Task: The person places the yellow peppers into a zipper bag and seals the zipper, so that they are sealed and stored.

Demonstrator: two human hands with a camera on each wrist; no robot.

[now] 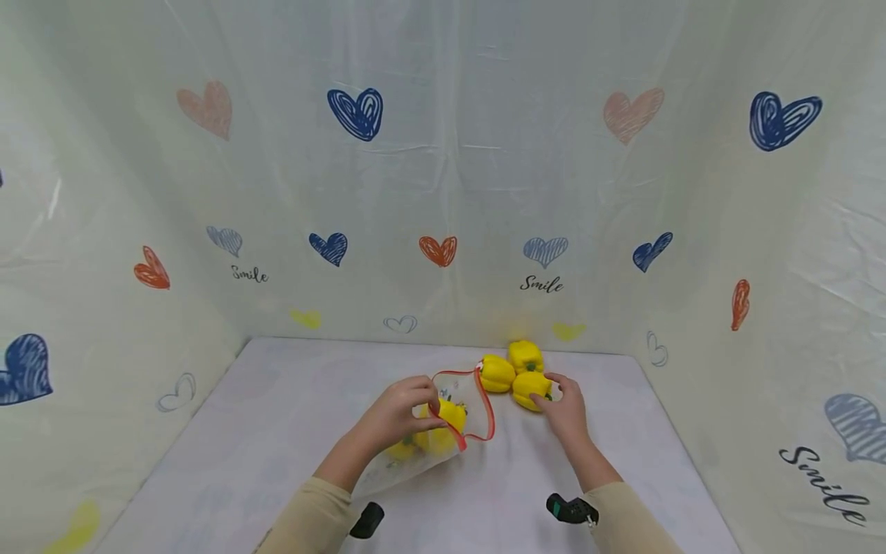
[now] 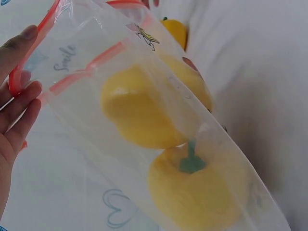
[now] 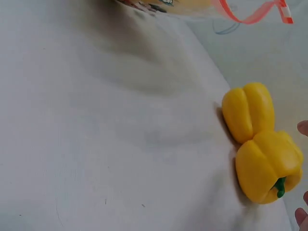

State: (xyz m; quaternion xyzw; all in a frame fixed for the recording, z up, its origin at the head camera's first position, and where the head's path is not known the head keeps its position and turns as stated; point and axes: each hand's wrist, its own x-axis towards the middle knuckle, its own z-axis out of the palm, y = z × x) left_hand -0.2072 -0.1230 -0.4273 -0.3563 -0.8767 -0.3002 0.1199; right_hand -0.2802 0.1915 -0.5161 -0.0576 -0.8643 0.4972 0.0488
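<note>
My left hand (image 1: 408, 408) pinches the red rim of a clear plastic zip bag (image 2: 96, 159) between thumb and fingers, and the bag's mouth gapes toward the right. Yellow bell peppers (image 2: 197, 192) show through its film, one with a green stem. Outside the bag, at the back right of the table, a yellow bell pepper (image 1: 529, 391) lies in front of my right hand (image 1: 567, 412). The thumb and fingers are spread at its right side. In the right wrist view only fingertips (image 3: 302, 217) show at the right edge, beside that pepper's green stem.
Two more yellow bell peppers, a left one (image 1: 497, 374) and a rear one (image 1: 525, 355), lie against the near pepper on the white table (image 1: 277, 400). A pale curtain (image 1: 443, 177) printed with hearts hangs behind the table and along its sides.
</note>
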